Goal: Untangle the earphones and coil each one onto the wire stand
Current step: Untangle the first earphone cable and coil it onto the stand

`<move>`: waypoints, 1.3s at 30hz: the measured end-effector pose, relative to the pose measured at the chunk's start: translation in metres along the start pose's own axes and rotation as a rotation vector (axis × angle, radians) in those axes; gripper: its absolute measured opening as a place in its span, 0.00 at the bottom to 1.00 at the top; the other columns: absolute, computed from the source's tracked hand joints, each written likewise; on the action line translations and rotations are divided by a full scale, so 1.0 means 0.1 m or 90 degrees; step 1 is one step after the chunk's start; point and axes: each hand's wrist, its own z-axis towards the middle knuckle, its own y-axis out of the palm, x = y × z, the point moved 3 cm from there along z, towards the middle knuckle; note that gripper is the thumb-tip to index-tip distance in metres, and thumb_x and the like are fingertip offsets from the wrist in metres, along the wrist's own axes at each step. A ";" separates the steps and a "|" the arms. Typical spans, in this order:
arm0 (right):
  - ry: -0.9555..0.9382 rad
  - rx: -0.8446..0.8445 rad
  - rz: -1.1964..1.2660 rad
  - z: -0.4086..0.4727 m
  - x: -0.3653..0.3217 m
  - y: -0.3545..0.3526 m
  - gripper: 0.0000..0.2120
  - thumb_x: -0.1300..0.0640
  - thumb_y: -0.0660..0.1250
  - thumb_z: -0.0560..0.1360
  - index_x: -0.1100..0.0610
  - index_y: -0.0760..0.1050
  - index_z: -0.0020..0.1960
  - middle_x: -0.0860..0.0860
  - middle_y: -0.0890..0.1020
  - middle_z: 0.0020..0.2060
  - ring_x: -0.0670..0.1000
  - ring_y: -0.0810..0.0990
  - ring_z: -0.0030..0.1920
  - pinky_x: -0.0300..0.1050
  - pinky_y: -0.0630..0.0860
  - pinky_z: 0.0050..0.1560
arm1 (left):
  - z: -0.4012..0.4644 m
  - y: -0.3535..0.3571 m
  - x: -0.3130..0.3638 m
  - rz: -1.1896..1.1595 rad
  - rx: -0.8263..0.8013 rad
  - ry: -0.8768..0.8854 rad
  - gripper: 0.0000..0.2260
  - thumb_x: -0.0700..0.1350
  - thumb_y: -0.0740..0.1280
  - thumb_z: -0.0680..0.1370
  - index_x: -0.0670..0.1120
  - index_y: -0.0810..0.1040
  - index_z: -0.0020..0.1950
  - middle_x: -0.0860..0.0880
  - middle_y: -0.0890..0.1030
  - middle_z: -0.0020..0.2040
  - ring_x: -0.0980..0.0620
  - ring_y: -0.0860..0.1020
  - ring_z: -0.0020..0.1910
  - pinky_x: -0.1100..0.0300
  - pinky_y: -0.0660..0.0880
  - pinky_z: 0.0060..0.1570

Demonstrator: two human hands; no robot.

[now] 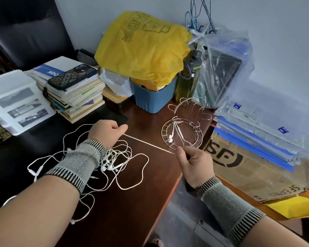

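Note:
A tangle of white earphones (114, 163) lies on the dark wooden desk (136, 202), partly hidden under my left forearm. My left hand (106, 133) and my right hand (194, 164) each pinch one end of a white earphone cable (148, 143), which runs taut and straight between them above the desk. The wire stand (185, 125) sits upright just beyond my right hand, near the desk's right edge. One pair of earbuds (170, 138) hangs inside the stand's round base.
A stack of books with a phone (73, 77) on top stands at the back left. A blue bin (153, 97) under a yellow bag, a green bottle (188, 81) and plastic-wrapped folders (257, 129) crowd the back and right. A cardboard box (257, 175) lies to the right.

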 end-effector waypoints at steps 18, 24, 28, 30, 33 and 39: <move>-0.143 0.043 -0.230 -0.48 0.36 0.18 0.20 0.35 0.47 0.69 0.49 0.66 0.33 0.47 0.73 0.28 0.50 0.73 0.30 0.41 0.69 0.33 | -0.38 0.24 -0.09 -0.137 0.136 0.201 0.22 0.47 0.69 0.75 0.43 0.62 0.28 0.48 0.59 0.24 0.52 0.59 0.26 0.57 0.59 0.28; -0.195 -0.074 -0.363 -0.78 0.23 0.34 0.34 0.29 0.28 0.68 0.50 0.63 0.40 0.47 0.72 0.31 0.54 0.77 0.35 0.45 0.72 0.37 | -0.60 0.10 -0.05 -0.168 0.112 0.270 0.25 0.51 0.69 0.76 0.46 0.59 0.27 0.54 0.57 0.21 0.55 0.59 0.23 0.62 0.55 0.24; -0.203 -0.068 -0.370 -0.84 0.18 0.41 0.35 0.32 0.30 0.74 0.52 0.68 0.36 0.48 0.72 0.30 0.54 0.77 0.32 0.44 0.72 0.36 | -0.47 -0.07 -0.11 -0.211 0.119 0.258 0.22 0.56 0.69 0.76 0.43 0.68 0.29 0.52 0.66 0.26 0.55 0.66 0.29 0.60 0.61 0.33; -0.236 -0.009 -0.367 -0.83 0.18 0.40 0.26 0.42 0.47 0.79 0.54 0.70 0.30 0.49 0.72 0.25 0.53 0.74 0.26 0.43 0.73 0.29 | -0.44 -0.08 -0.18 -0.176 0.098 0.249 0.21 0.56 0.69 0.76 0.39 0.74 0.33 0.45 0.69 0.31 0.50 0.68 0.34 0.58 0.62 0.37; -0.210 0.008 -0.387 -0.79 0.18 0.36 0.24 0.50 0.52 0.78 0.55 0.69 0.26 0.49 0.72 0.23 0.51 0.71 0.25 0.42 0.75 0.32 | -0.46 -0.06 -0.33 -0.159 0.069 0.213 0.22 0.54 0.68 0.76 0.36 0.75 0.34 0.42 0.69 0.32 0.48 0.68 0.35 0.57 0.62 0.36; 0.010 -0.055 -0.365 -0.78 0.28 0.28 0.22 0.51 0.54 0.82 0.60 0.77 0.37 0.52 0.76 0.41 0.52 0.73 0.46 0.42 0.67 0.58 | -0.52 0.02 -0.45 -0.120 -0.114 0.236 0.12 0.53 0.70 0.75 0.45 0.82 0.38 0.57 0.74 0.24 0.56 0.73 0.31 0.58 0.66 0.37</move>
